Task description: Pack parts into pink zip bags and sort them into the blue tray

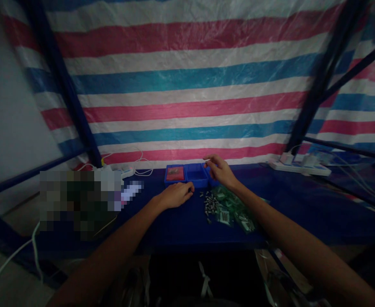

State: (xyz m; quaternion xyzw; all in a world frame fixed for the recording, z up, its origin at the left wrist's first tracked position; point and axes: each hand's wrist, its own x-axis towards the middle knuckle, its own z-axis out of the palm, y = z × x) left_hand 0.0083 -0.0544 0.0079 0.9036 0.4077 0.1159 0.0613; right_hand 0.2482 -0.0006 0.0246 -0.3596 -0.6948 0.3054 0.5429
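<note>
My left hand (177, 194) rests on the dark blue table (289, 209), fingers curled and pinched on something too small to name, just in front of a blue tray (192, 175). The tray has a red insert (175, 173) in its left compartment. Above the tray's right end my right hand (219, 170) is raised, thumb and forefinger pinching a small pale part (207, 160). A pile of small metal parts (210, 202) lies between my forearms, beside several green-tinted plastic bags (235, 211) under my right wrist.
A striped red, white and blue tarpaulin (187, 85) hangs behind the table between dark blue frame posts (62, 81). A white power strip (299, 166) with plugs sits at the back right, white cables and chargers (126, 170) at the back left. A blurred-out area covers the left.
</note>
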